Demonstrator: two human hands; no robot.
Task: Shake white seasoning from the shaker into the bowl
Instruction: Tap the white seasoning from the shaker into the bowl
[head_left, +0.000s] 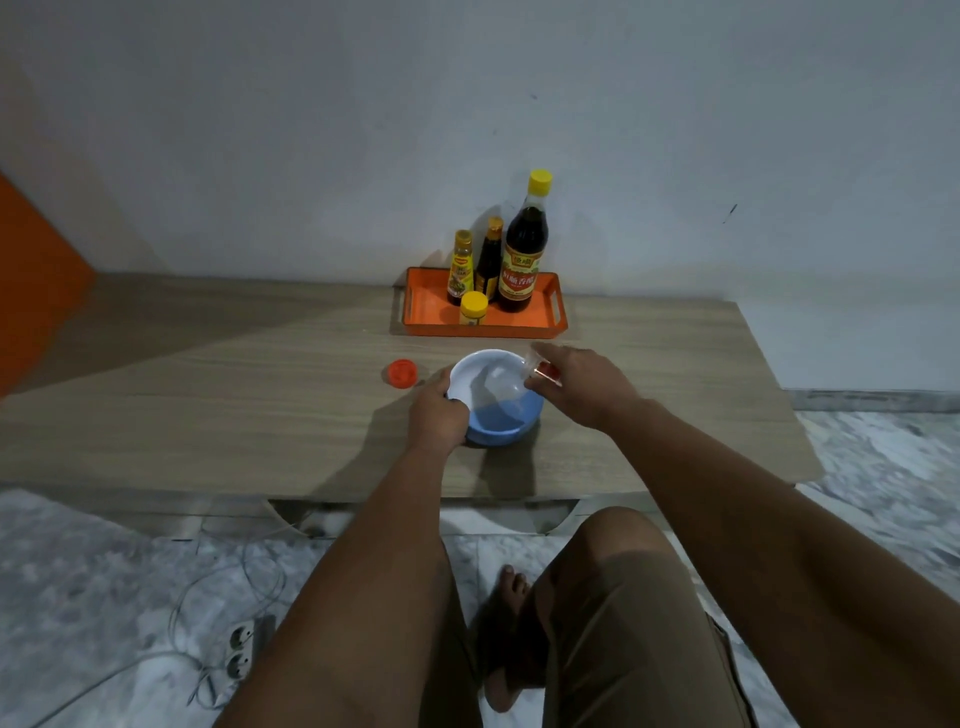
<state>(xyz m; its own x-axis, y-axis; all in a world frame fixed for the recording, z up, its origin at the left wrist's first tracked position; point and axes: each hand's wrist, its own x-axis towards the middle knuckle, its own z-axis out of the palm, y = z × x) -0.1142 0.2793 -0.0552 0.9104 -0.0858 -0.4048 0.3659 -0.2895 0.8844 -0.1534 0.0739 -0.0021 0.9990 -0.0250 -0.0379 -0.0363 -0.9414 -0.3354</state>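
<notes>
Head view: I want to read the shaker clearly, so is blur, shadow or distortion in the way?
Head view: the shaker in the right hand is smeared by motion blur over the bowl; light is dim, and both arms cast soft shadows on the table; the wide lens bends the table's edges; the bottles on the tray look sharper.

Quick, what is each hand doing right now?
Left hand: closed on the rim of the bowl, steadying it.
Right hand: closed on the shaker, tilted over the bowl.
</notes>
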